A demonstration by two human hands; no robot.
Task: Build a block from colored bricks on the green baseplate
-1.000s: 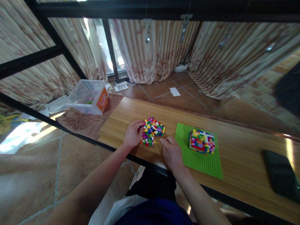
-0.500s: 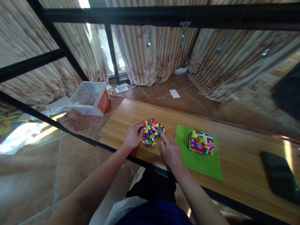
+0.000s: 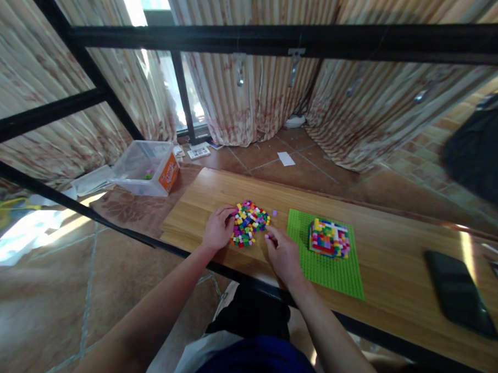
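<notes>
A heap of small coloured bricks lies on the wooden tabletop. My left hand rests against the heap's left side with its fingers curled. To the right of the heap, my right hand lies on the table, its fingertips pinched on a small pink brick. One loose purple brick sits just beyond the heap. Further right, a green baseplate carries a square block of stacked coloured bricks.
A black phone lies on the table at the right. On the floor beyond the table's left end stands a clear plastic tub with an orange label. Black metal frame bars cross the view, with curtains behind.
My right hand has come away from the heap's right edge with a small pink brick between its fingertips. A purple brick now lies loose beside the heap. The camera has tilted slightly.
</notes>
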